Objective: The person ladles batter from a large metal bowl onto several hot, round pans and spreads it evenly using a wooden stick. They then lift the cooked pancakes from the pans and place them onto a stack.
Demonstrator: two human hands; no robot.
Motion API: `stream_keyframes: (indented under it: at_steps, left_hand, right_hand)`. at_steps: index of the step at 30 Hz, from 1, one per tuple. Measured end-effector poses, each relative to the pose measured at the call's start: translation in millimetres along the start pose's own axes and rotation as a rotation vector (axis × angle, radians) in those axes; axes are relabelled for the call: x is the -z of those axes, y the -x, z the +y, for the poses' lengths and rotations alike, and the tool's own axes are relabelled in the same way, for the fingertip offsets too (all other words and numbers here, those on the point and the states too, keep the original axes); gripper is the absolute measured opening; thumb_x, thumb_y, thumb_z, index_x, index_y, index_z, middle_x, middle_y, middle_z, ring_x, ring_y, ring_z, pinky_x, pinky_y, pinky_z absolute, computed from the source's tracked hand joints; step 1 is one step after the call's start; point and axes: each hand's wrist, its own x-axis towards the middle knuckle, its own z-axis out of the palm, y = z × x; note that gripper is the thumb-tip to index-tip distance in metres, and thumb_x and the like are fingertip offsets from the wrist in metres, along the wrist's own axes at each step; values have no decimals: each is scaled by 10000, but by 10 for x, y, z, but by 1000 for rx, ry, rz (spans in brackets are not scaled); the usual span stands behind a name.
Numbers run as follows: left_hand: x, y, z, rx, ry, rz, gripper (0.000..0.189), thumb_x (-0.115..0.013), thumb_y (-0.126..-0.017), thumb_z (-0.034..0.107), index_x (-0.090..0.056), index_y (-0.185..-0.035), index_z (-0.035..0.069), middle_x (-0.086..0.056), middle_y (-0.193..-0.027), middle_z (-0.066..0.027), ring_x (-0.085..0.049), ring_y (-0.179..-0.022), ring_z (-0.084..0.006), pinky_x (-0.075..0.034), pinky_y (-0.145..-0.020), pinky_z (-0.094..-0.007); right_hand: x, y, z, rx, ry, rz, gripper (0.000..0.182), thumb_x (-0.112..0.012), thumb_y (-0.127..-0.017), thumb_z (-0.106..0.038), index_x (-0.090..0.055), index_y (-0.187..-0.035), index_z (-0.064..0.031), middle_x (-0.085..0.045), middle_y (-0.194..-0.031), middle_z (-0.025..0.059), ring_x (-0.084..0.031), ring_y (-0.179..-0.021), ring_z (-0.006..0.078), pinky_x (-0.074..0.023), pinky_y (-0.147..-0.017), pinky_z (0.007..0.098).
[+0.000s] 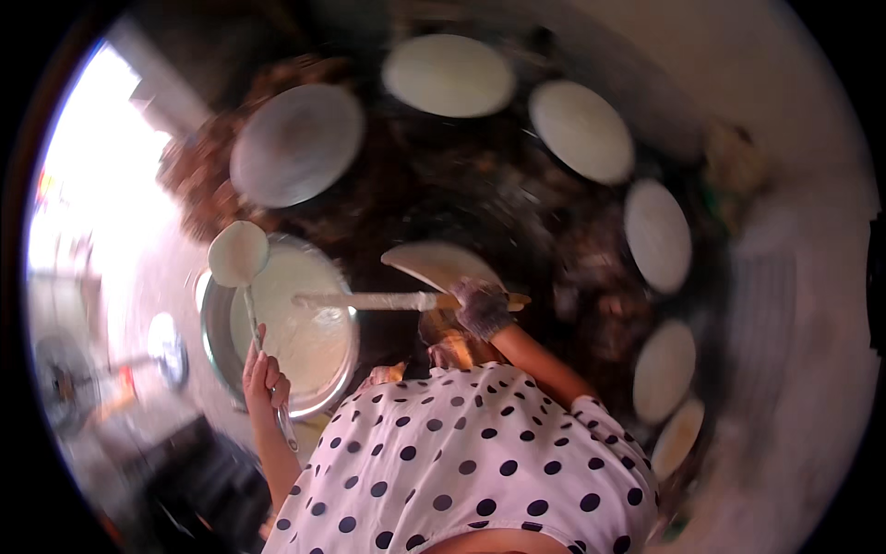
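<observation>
My left hand (266, 381) holds the handle of a ladle (239, 255), whose round bowl is coated in pale batter, beside the rim of a large metal pot (349, 360). Pale batter (291, 332) lies in that pot. A grey knitted glove covers my right hand (481, 308), closed around a wooden stick (387, 301). The stick's pale-coated end reaches over the pot. Against the gloved fingers is the edge of a pale, half-visible disc (443, 263); whether they grip it too, I cannot tell.
Several round pans or discs with pale surfaces, such as one at the top (448, 76), form an arc over dark ground. A greyish round pan (297, 145) sits upper left near a blurred brown heap (208, 173). A wall (789, 208) curves along the right.
</observation>
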Motion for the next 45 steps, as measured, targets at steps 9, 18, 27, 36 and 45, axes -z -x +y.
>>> stream_keyframes:
  at_steps: [9,18,27,36,45]
  left_hand:
    - [-1327,-422,-849,654,36,-449,386,-380,-1004,151,-384,-1385,93,-342,-610,76,-309,-383,-17,-311,-351,-186]
    - [-3062,731,-2637,1068,-84,-646,401,-316,-1021,163,-342,-1410,66,-397,-644,43,-364,-386,-29,-380,-367,-201]
    - [-4136,1990,-3588,1217,-250,-676,405,-311,-1026,164,-321,-1419,64,-374,-633,46,-367,-383,-25,-385,-360,-199]
    - [-4408,2167,-3701,1171,-341,-604,407,-308,-1032,181,-312,-1425,75,-375,-636,36,-353,-385,-36,-330,-332,-201]
    - [-4512,1689,-3436,1024,-418,-843,430,-316,-1025,145,-278,-1447,67,-333,-563,48,-334,-348,-35,-342,-321,-205]
  right_hand:
    - [639,2340,975,-1056,81,379,316,-551,-856,-347,-653,-1027,-101,-679,-862,133,-651,-855,312,-520,-755,425]
    - [1260,6971,1839,-1195,-939,2053,392,-736,-786,-325,-631,-979,0,-631,-757,38,-599,-648,167,-482,-589,305]
    - [205,8830,3155,-1599,-976,2357,342,-667,-834,-331,-633,-1004,-36,-642,-831,53,-617,-688,199,-493,-607,329]
    - [-144,9088,3757,-1879,-881,2219,305,-598,-881,-337,-635,-1029,-73,-652,-905,69,-635,-728,231,-504,-625,352]
    - [-175,7921,3601,-1754,-399,1741,287,-529,-928,-343,-637,-1054,-109,-663,-979,84,-654,-768,264,-515,-643,376]
